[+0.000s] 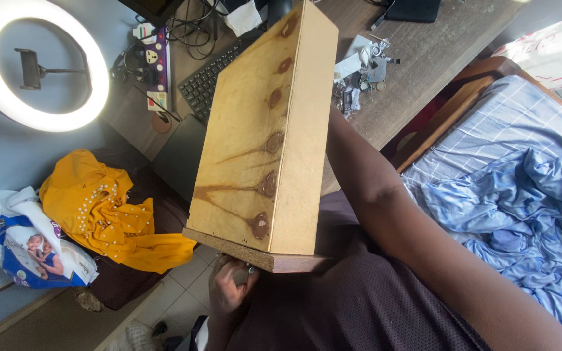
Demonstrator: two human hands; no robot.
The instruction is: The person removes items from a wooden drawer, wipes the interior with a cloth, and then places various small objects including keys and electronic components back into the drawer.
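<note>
Right now I am holding up a wooden box (261, 136), and it fills the middle of my view. It is tilted, with its long flat side facing me, and a row of dark round spots runs down that side. My left hand (229, 286) is under the near end of the box, fingers curled in as if they pinch something small (I cannot make out what it is). My right arm (411, 227) goes up behind the box, and that hand is hidden, so I cannot tell how it grips. I think it props the far side.

The step in hand looks like work at the bottom edge of the box. The next move needs the box kept steady while the left fingers work.

Behind it are a desk (424, 58), a keyboard (206, 78) and a ring light (37, 65). A yellow cloth (105, 208) lies below, and a blue bed (521, 169) is on the right.
</note>
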